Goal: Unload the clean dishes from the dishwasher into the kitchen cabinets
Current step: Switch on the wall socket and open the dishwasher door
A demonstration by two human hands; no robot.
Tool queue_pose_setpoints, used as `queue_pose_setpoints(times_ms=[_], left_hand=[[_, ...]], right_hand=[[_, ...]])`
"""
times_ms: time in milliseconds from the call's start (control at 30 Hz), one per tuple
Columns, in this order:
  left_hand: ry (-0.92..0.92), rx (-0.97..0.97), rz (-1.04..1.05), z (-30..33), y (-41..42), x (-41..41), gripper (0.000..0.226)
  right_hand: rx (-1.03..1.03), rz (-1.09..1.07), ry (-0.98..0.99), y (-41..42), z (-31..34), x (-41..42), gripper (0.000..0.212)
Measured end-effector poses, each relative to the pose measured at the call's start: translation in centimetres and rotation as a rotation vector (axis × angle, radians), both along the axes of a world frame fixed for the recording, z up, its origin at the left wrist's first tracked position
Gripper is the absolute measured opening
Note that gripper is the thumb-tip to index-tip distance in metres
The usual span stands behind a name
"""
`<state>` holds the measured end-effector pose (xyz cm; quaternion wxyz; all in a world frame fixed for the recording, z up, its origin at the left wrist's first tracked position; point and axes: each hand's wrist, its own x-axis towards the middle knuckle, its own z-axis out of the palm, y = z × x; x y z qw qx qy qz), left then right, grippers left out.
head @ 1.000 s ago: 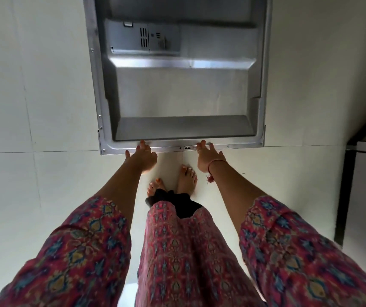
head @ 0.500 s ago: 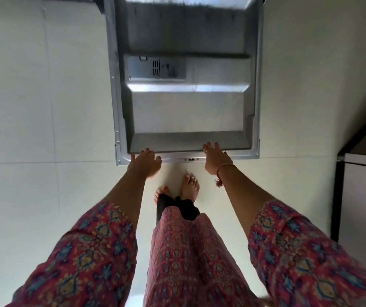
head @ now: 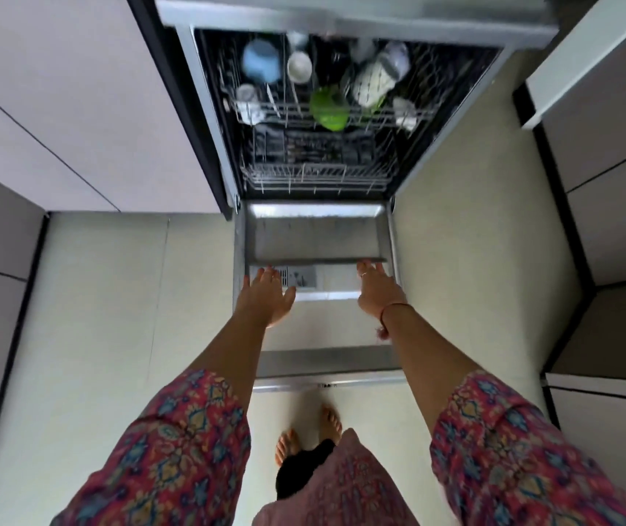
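Nearest you, your bare feet (head: 309,436) stand on pale floor just short of the front edge of the lowered dishwasher door (head: 326,336), which lies flat between floor strips on both sides. Your left hand (head: 265,298) and right hand (head: 377,288) reach forward above the door's inner panel, fingers straight and spread, holding nothing; whether they touch the steel you cannot tell. The detergent compartment (head: 300,277) sits between them. Beyond the door's hinge edge, the lower rack (head: 315,176) and the upper rack (head: 334,115) sit inside the tub, the upper one holding a green bowl (head: 328,106), a blue cup (head: 262,64) and a white cup (head: 299,66). Cabinet fronts (head: 76,108) flank the opening. Half a second ago your hands were at the door's front edge and the racks were out of view; now both hands are further forward.
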<state>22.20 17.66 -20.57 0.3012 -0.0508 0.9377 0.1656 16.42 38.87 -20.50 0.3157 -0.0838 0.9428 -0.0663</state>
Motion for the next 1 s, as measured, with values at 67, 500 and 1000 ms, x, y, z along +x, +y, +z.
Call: queue_pose_setpoints(times_ms=[67,500,1000], left_hand=[[0.031,-0.010,-0.011,2.3,-0.2,-2.0,0.064],[0.099,-0.136,-0.046,7.1,-0.1,-20.3,0.070],[0.081,-0.196,-0.014,2.2,-1.5,-36.3,0.065]], right_hand=[[-0.010,0.002,0.044,-0.3,2.3,-2.1,0.074],[-0.183,0.002,0.197,-3.2,7.6,-21.7,0.068],[-0.067,0.085,0.175,-5.4,1.5,-35.2,0.052]])
